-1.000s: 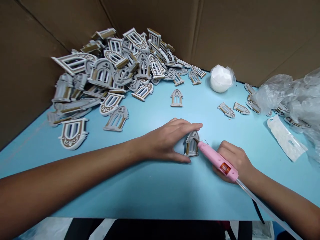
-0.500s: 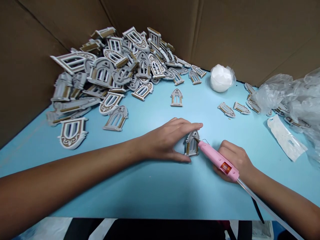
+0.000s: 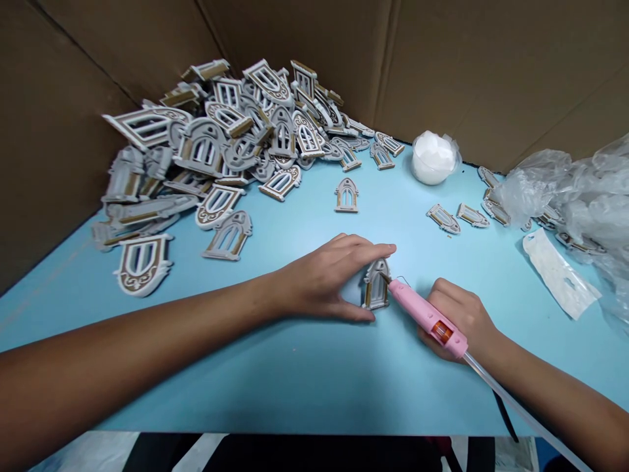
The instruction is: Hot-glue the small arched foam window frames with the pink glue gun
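Note:
My left hand (image 3: 328, 278) pinches a small arched window piece (image 3: 376, 285) between thumb and forefinger and holds it upright on the blue table (image 3: 295, 367). A pink glue gun (image 3: 427, 318) is gripped in my right hand (image 3: 459, 321). Its nozzle touches the right edge of the window piece. A clear glue stick trails back from the gun along my right forearm.
A big heap of window pieces (image 3: 230, 137) fills the far left corner against brown cardboard walls (image 3: 442, 59). One loose piece (image 3: 346, 195) lies ahead. A white cup (image 3: 434, 157) stands at the back, with crumpled plastic bags (image 3: 565, 190) and several small pieces to the right.
None apart from a slight shift of the camera; both hands stay where they were.

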A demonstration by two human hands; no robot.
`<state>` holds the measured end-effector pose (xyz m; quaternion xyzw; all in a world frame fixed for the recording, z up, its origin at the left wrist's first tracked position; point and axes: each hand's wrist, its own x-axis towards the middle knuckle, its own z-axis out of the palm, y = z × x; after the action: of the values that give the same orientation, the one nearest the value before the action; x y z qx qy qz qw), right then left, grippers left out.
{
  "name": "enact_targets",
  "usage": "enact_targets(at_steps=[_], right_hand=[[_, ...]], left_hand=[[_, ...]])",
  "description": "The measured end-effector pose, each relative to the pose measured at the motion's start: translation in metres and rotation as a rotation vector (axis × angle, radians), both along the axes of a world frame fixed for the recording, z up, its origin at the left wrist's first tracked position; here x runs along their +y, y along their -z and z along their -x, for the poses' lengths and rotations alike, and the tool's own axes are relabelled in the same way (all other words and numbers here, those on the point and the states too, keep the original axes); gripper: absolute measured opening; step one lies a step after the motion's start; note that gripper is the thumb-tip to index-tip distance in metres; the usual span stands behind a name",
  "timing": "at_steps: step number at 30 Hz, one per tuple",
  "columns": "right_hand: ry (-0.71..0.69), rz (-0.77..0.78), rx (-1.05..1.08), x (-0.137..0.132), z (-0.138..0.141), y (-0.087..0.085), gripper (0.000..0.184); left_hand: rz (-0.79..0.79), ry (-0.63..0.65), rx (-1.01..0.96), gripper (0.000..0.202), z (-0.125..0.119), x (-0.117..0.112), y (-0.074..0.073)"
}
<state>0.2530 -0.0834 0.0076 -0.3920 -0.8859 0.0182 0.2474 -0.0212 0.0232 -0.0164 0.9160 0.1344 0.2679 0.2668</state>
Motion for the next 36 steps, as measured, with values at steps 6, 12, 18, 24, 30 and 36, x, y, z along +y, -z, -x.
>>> enact_targets(at_steps=[6, 12, 18, 24, 30, 36], right_hand=[[-0.001, 0.089, 0.000, -0.003, -0.001, 0.001, 0.013], [0.000, 0.093, 0.016, -0.003, 0.001, -0.003, 0.014], [-0.010, 0.112, -0.008, -0.005, 0.001, -0.004, 0.012], [0.129, 0.058, 0.070, 0.005, -0.009, -0.004, 0.012], [0.292, 0.017, 0.190, 0.018, -0.014, -0.009, 0.015], [0.288, 0.018, 0.214, 0.017, -0.014, -0.007, 0.014]], left_hand=[[-0.052, -0.020, -0.036, 0.087, 0.000, -0.001, -0.001], [-0.078, -0.032, -0.066, 0.087, -0.001, -0.001, -0.003], [-0.060, -0.055, -0.051, 0.091, -0.003, 0.001, 0.008], [-0.013, -0.097, -0.029, 0.096, -0.003, 0.002, 0.014], [0.020, -0.103, 0.147, 0.108, -0.006, 0.003, 0.013], [-0.039, -0.192, 0.202, 0.065, -0.002, 0.011, -0.005]])
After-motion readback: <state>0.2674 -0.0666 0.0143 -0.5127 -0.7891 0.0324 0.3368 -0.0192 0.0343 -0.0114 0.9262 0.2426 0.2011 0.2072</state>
